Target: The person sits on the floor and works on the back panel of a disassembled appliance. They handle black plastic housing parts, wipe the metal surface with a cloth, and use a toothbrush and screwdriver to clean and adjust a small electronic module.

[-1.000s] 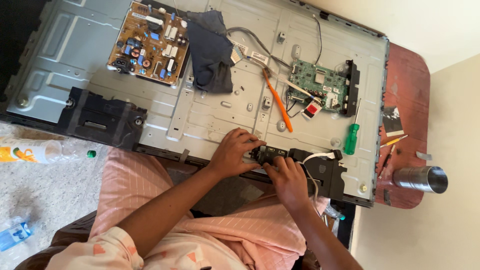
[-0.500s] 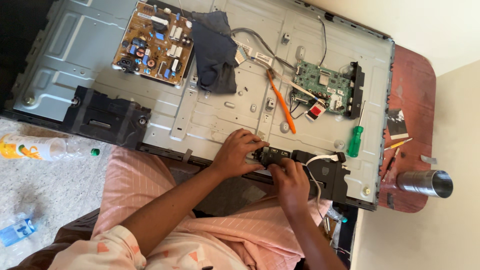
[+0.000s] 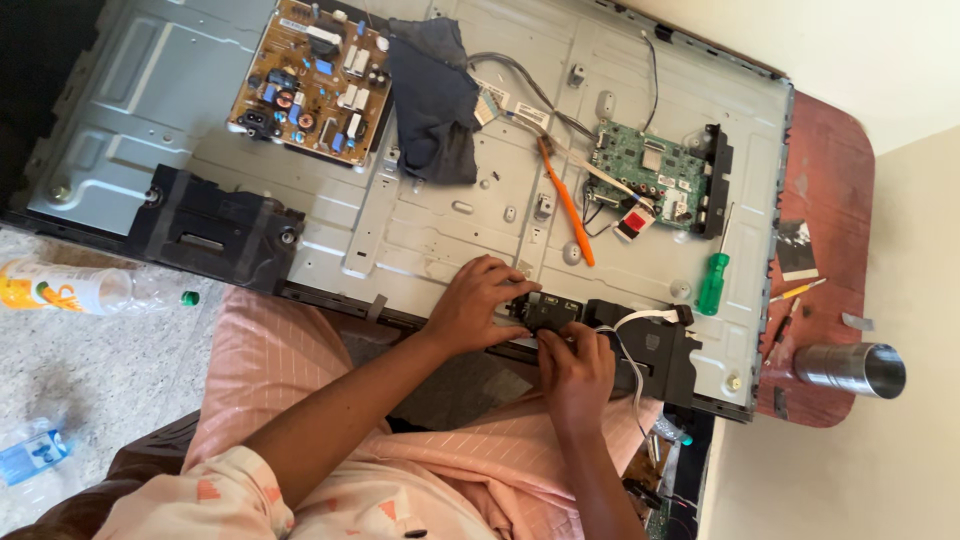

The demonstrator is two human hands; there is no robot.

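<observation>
the person works at the near edge of an opened television back panel (image 3: 420, 215) that lies flat on a dark red table (image 3: 830, 170). both hands meet on a small black module (image 3: 548, 312) seated on that edge, just left of a black speaker block (image 3: 660, 350). the left hand (image 3: 478, 305) curls over the module's left end, fingers bent and pressing down, which seems to steady it against the metal. the right hand (image 3: 575, 365) comes from below and pinches at the module's lower right side; whether it grips the module itself or the white ribbon cable (image 3: 640, 320) beside it cannot be told. the module's long axis runs along the panel's near edge, left to right, its right end toward the speaker block.

farther in, an orange-handled tool (image 3: 566, 205) lies slanted, pointing toward the far edge. a green screwdriver (image 3: 715, 280) rests near the right edge, its shaft aimed away from the person. a green circuit board (image 3: 650, 175) and a brown power board (image 3: 315, 80) stay mounted, with a dark cloth (image 3: 435, 100) between them.
</observation>
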